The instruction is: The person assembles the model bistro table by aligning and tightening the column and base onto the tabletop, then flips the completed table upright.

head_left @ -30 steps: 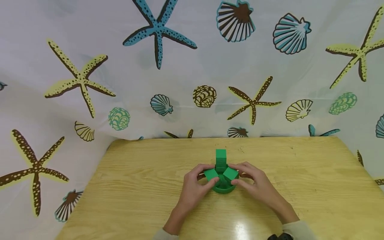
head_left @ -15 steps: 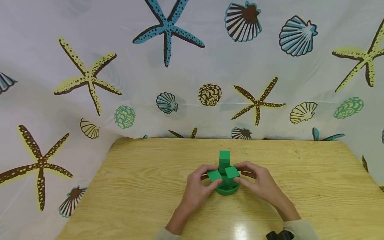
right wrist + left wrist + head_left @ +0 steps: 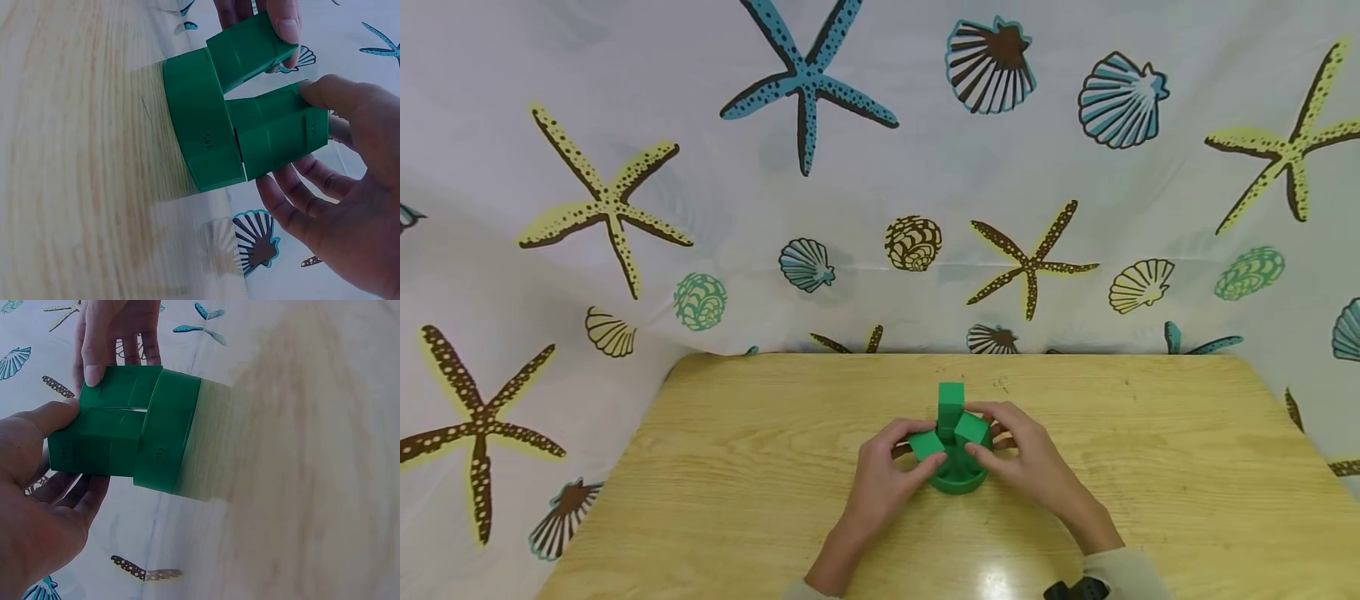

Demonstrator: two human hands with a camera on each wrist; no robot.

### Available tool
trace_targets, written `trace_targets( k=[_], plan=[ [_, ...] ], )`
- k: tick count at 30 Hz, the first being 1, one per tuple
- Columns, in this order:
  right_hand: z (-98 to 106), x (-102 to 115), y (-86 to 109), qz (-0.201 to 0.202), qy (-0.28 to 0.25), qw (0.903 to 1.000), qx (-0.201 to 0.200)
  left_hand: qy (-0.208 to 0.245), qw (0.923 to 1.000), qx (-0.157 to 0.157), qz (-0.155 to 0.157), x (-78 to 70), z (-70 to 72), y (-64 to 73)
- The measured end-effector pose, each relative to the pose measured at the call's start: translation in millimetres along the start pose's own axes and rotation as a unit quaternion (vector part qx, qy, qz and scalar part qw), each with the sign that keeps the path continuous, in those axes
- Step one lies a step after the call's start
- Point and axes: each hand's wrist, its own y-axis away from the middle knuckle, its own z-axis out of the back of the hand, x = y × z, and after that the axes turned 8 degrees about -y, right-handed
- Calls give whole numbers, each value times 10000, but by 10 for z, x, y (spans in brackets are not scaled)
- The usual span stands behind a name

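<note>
A round green base [image 3: 958, 483] stands on the table, with several green square-topped blocks rising from it. Thumb and fingers of my left hand [image 3: 883, 475] grip the left block [image 3: 927, 447]. The right block [image 3: 972, 429] is held the same way by my right hand [image 3: 1033, 454]. Behind them a taller-looking rear block [image 3: 951, 396] stands upright, untouched by my thumbs. In the left wrist view the left block [image 3: 94, 447] sits against the base's rim [image 3: 165, 434]. A thin gap shows between the right block [image 3: 278, 134] and the rim in the right wrist view.
The wooden table [image 3: 760, 492] spreads out around the base. A white cloth [image 3: 865, 167] printed with starfish and shells hangs behind and along the sides. A dark device [image 3: 1077, 590] sits by the right sleeve.
My right hand has shifted slightly left and away from me with the right block, now closer to the left one. My left hand keeps its grip. The head view has swayed a little.
</note>
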Motion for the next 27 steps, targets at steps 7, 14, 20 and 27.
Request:
trace_targets(
  k=[7, 14, 20, 27],
  plan=[
    [7, 7, -6, -177, 62, 9998, -106, -9, 9999, 111, 3, 25, -1, -26],
    [44, -24, 1, -172, -6, 9997, -181, 99, 9999, 89, 37, 30, 18, -44],
    [78, -46, 30, -241, -472, 9981, -302, 135, 9999, 23, 12, 24, 27, -47],
    [124, -60, 56, -264, -310, 9988, -282, 180, 9998, 77, -4, 9, 19, -57]
  ],
)
